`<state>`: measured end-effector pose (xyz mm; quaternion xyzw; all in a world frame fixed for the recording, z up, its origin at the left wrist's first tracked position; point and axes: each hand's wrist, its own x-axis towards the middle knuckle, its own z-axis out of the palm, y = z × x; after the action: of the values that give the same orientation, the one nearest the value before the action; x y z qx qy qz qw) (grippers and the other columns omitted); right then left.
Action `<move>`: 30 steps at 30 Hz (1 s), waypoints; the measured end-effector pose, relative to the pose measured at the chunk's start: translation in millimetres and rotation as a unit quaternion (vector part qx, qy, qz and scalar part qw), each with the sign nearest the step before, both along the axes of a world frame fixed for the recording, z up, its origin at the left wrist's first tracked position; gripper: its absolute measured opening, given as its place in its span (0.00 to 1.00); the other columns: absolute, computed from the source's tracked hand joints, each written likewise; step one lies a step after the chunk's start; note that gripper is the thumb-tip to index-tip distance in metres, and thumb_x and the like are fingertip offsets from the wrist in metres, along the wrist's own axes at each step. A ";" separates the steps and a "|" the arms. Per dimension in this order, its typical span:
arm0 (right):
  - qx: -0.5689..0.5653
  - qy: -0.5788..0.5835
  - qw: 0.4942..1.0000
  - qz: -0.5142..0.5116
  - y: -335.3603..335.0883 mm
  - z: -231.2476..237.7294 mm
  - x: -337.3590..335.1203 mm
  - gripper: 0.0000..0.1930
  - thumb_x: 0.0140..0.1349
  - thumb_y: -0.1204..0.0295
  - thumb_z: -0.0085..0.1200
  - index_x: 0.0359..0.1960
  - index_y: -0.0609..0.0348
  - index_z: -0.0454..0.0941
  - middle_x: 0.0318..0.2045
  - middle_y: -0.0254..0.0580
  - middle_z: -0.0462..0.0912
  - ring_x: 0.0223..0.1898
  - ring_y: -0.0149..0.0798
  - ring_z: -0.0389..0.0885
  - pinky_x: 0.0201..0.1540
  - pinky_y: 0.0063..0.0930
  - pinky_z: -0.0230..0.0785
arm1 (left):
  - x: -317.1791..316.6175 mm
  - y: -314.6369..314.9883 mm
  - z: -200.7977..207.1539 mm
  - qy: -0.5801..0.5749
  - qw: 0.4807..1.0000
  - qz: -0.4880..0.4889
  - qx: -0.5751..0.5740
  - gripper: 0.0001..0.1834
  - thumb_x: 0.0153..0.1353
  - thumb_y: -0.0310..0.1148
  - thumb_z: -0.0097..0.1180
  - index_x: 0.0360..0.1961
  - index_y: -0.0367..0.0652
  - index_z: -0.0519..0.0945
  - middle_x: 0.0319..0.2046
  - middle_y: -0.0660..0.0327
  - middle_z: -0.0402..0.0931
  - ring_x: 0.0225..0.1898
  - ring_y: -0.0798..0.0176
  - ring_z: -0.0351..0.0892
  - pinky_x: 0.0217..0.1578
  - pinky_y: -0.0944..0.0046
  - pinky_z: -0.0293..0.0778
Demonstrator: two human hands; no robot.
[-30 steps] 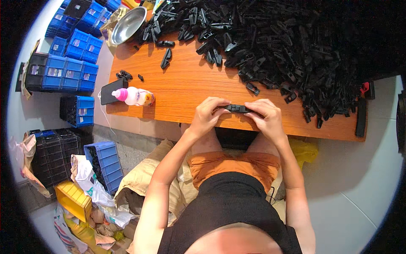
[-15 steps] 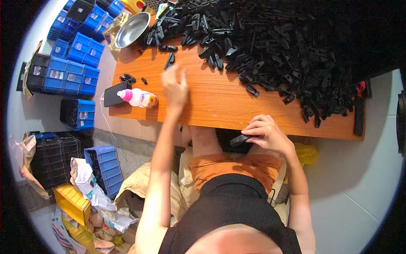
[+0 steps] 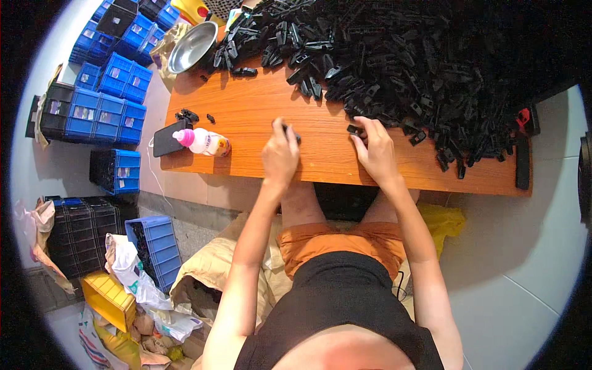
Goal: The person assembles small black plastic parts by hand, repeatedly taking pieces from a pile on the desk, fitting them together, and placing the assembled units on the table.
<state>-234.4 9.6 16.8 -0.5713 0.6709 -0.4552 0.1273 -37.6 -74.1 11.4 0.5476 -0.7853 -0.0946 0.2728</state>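
Note:
My left hand (image 3: 281, 155) is over the middle of the orange-brown table, its fingers curled round a black plastic part (image 3: 296, 138) that shows partly at its right side. To the right, my right hand (image 3: 375, 151) pinches a small black plastic part (image 3: 354, 130) between thumb and forefinger, just in front of the pile. Its exact shape is hard to make out. A large pile of similar black parts (image 3: 382, 74) covers the back and right of the table.
A pink-capped bottle (image 3: 206, 142) stands by a dark phone-like slab (image 3: 168, 140) and a few small black pieces (image 3: 187, 115) at the table's left. A metal bowl (image 3: 193, 47) sits at the back left. Blue crates (image 3: 105, 114) are stacked left; a dark container (image 3: 345, 200) is below the table edge.
My left hand has moved right and now holds a part; the loose part near it is gone from the table. My right hand rose from my lap to the pile's edge; its earlier part is out of sight.

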 end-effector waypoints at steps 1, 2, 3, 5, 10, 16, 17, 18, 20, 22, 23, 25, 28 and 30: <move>0.024 -0.122 0.992 0.023 2.5 3.1 3.6 0.15 0.54 0.77 0.59 0.45 0.61 0.75 0.38 0.46 0.77 0.38 0.46 0.79 0.40 0.35 0.73 | -1.5 7.8 -1.0 -0.001 1.000 0.002 0.000 0.16 0.67 0.35 0.48 0.51 0.40 0.67 0.24 0.41 0.78 0.27 0.40 0.80 0.26 0.47 0.73; 0.025 -0.122 0.992 0.023 5.8 4.0 5.3 0.15 0.54 0.77 0.59 0.45 0.61 0.75 0.38 0.46 0.77 0.38 0.46 0.79 0.40 0.35 0.73 | -6.0 15.0 2.0 -0.005 1.000 -0.016 0.018 0.16 0.67 0.35 0.48 0.52 0.40 0.66 0.23 0.42 0.78 0.25 0.40 0.79 0.24 0.47 0.73; 0.000 -0.213 0.977 0.029 10.3 4.3 5.3 0.14 0.54 0.77 0.60 0.44 0.61 0.76 0.38 0.46 0.78 0.38 0.45 0.80 0.40 0.34 0.74 | -11.2 20.6 9.4 -0.008 0.999 -0.036 0.037 0.16 0.67 0.35 0.48 0.52 0.40 0.66 0.22 0.42 0.77 0.24 0.39 0.79 0.23 0.47 0.72; -0.026 -0.304 0.952 0.035 20.0 3.7 4.7 0.13 0.53 0.78 0.60 0.43 0.61 0.78 0.37 0.46 0.79 0.38 0.45 0.81 0.40 0.33 0.74 | -8.9 20.7 19.4 0.021 0.991 -0.008 0.133 0.18 0.65 0.33 0.49 0.53 0.38 0.67 0.31 0.40 0.78 0.34 0.42 0.80 0.30 0.50 0.74; -0.035 0.022 0.999 0.021 36.3 -5.6 -7.1 0.11 0.50 0.77 0.63 0.36 0.61 0.80 0.35 0.43 0.83 0.42 0.46 0.78 0.47 0.35 0.71 | 20.4 2.3 13.7 -0.006 0.982 -0.182 -0.053 0.22 0.58 0.26 0.53 0.55 0.38 0.72 0.51 0.48 0.71 0.54 0.48 0.68 0.55 0.51 0.64; -0.034 -0.059 0.995 0.077 21.1 -3.9 9.6 0.14 0.50 0.76 0.62 0.41 0.60 0.81 0.35 0.42 0.82 0.41 0.45 0.77 0.45 0.36 0.69 | 10.2 13.7 2.5 0.052 0.960 -0.275 -0.018 0.22 0.51 0.23 0.62 0.50 0.43 0.79 0.41 0.57 0.77 0.46 0.52 0.71 0.47 0.58 0.70; -0.062 -0.018 0.993 0.102 17.4 -7.8 11.3 0.14 0.51 0.77 0.61 0.42 0.59 0.81 0.35 0.41 0.82 0.41 0.45 0.77 0.44 0.36 0.69 | 10.2 13.2 3.0 0.053 0.960 -0.274 -0.019 0.22 0.51 0.23 0.62 0.50 0.43 0.79 0.41 0.57 0.77 0.46 0.52 0.71 0.47 0.58 0.70; -0.064 -0.002 0.992 0.105 16.6 -9.9 12.0 0.14 0.51 0.77 0.61 0.42 0.59 0.81 0.36 0.41 0.81 0.40 0.45 0.77 0.44 0.36 0.69 | 10.7 12.8 3.4 0.062 0.960 -0.274 -0.004 0.22 0.50 0.24 0.62 0.50 0.43 0.79 0.40 0.57 0.78 0.45 0.52 0.72 0.47 0.58 0.71; -0.058 0.009 0.992 0.108 16.4 -10.7 11.9 0.14 0.51 0.77 0.61 0.42 0.59 0.81 0.36 0.41 0.81 0.40 0.45 0.77 0.43 0.36 0.69 | 11.5 11.6 2.6 0.072 0.959 -0.273 0.009 0.23 0.50 0.24 0.63 0.50 0.43 0.79 0.38 0.57 0.78 0.44 0.52 0.73 0.46 0.58 0.71; -0.053 0.014 0.991 0.119 15.4 -9.8 11.5 0.14 0.50 0.77 0.62 0.41 0.60 0.82 0.35 0.41 0.80 0.39 0.45 0.77 0.43 0.35 0.69 | 12.2 10.7 0.8 0.111 0.959 -0.261 0.024 0.25 0.48 0.24 0.64 0.51 0.43 0.79 0.36 0.57 0.80 0.42 0.53 0.75 0.45 0.58 0.72; -0.054 0.017 0.991 0.117 14.9 -10.7 10.3 0.14 0.50 0.77 0.62 0.41 0.60 0.82 0.35 0.41 0.80 0.39 0.45 0.77 0.43 0.35 0.69 | 11.2 10.4 0.8 0.114 0.958 -0.262 0.022 0.25 0.48 0.24 0.64 0.51 0.43 0.79 0.36 0.57 0.80 0.42 0.53 0.75 0.45 0.58 0.72; -0.062 -0.015 0.990 0.127 14.8 -13.8 8.0 0.14 0.50 0.77 0.62 0.41 0.60 0.82 0.35 0.42 0.80 0.39 0.45 0.77 0.43 0.35 0.69 | 10.0 11.6 1.6 0.139 0.957 -0.249 0.055 0.26 0.47 0.23 0.65 0.52 0.43 0.78 0.38 0.58 0.82 0.42 0.54 0.76 0.45 0.59 0.72; -0.069 -0.011 0.990 0.126 15.4 -13.0 8.5 0.15 0.49 0.78 0.63 0.41 0.60 0.82 0.34 0.42 0.80 0.38 0.45 0.77 0.43 0.36 0.70 | 10.3 13.7 4.9 0.143 0.958 -0.237 0.075 0.27 0.48 0.23 0.65 0.52 0.42 0.77 0.39 0.59 0.82 0.43 0.56 0.76 0.45 0.59 0.73; -0.078 0.002 0.989 0.129 14.5 -11.2 8.0 0.15 0.49 0.79 0.63 0.41 0.61 0.82 0.34 0.43 0.80 0.38 0.46 0.77 0.42 0.35 0.70 | 9.7 13.8 8.3 0.141 0.958 -0.235 0.083 0.26 0.48 0.22 0.64 0.52 0.42 0.77 0.39 0.59 0.82 0.44 0.56 0.76 0.46 0.60 0.73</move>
<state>-226.4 24.0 5.6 -0.6621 0.5541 -0.4851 0.1389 -27.8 -60.2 19.6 0.3490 -0.8349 -0.2971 0.3048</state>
